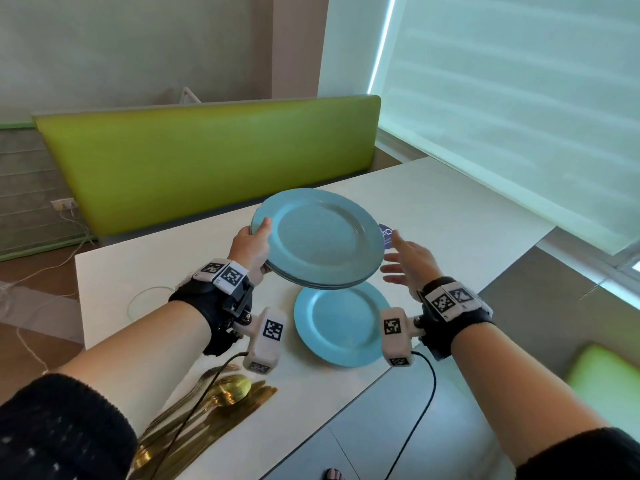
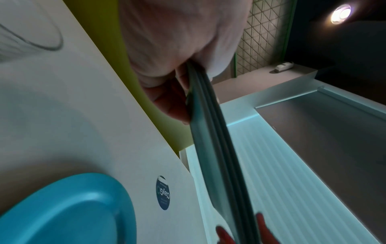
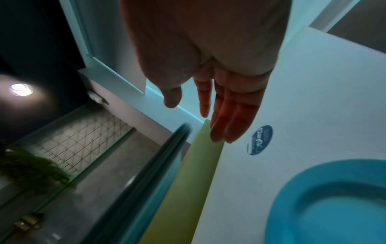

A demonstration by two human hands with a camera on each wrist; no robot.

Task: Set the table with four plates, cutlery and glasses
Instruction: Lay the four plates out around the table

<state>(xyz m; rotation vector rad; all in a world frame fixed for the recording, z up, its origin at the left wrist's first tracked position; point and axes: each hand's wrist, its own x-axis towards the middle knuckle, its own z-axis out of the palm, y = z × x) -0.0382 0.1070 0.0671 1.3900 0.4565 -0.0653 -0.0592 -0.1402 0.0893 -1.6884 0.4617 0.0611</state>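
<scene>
Blue plate (image 1: 341,327) laid at six o'clock; left hand (image 1: 251,249) grips the plate stack (image 1: 317,237), right hand (image 1: 410,261) spread, empty; cutlery (image 1: 207,403) unplaced.

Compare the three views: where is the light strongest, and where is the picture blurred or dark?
Head view: bright daylight through the window blind, everything sharp. Left wrist view: a ceiling lamp flares; the held stack of plates is dim. Right wrist view: the stack's edge is motion-blurred, the right hand backlit.

green bench (image 1: 207,150) behind the white table (image 1: 433,209); round blue sticker (image 1: 387,233) on it
</scene>
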